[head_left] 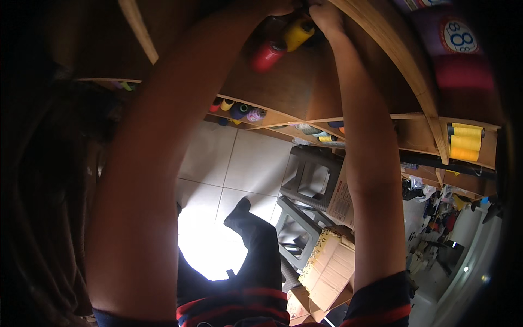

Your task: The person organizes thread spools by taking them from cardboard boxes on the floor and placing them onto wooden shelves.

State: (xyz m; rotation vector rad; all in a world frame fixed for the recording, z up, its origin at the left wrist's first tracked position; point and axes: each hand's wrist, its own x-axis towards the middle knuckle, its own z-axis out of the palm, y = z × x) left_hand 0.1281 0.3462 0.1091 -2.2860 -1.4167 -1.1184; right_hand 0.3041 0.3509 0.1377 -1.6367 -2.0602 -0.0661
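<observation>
Yellow spool, red spool, stool, cardboard box

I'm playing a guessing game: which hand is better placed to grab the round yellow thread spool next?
Probably the right hand: it shows close beside the round yellow thread spool. The left hand looks a bit farther off, partly cut by the picture's top edge.

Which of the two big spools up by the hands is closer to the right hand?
The yellow spool, just down and left of the right hand in the picture. The red spool is further down and left, past the yellow one.
</observation>
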